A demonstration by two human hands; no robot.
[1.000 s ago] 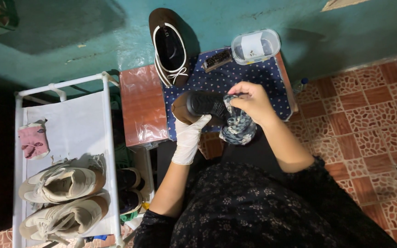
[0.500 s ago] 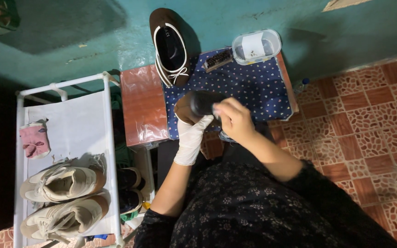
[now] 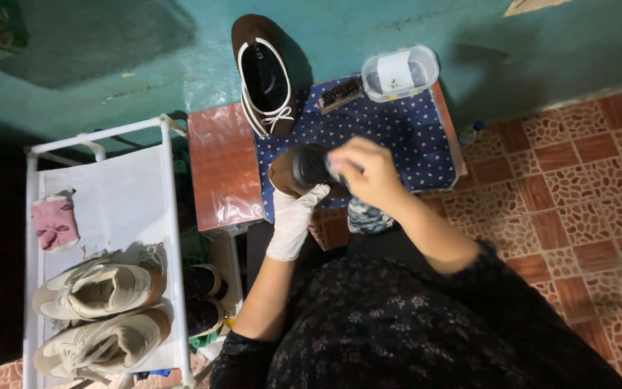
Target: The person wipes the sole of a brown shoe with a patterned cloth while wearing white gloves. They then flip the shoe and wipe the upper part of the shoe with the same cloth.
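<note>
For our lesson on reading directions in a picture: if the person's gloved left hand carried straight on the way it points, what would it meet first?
The left hand points up the picture and already touches the dark shoe it steadies. Past that, probably the brown shoe standing against the teal wall, though depth is unclear.

shoe at back of surface, brush & box to its right on cloth, rack left w/ sneakers, sock behind them
</note>
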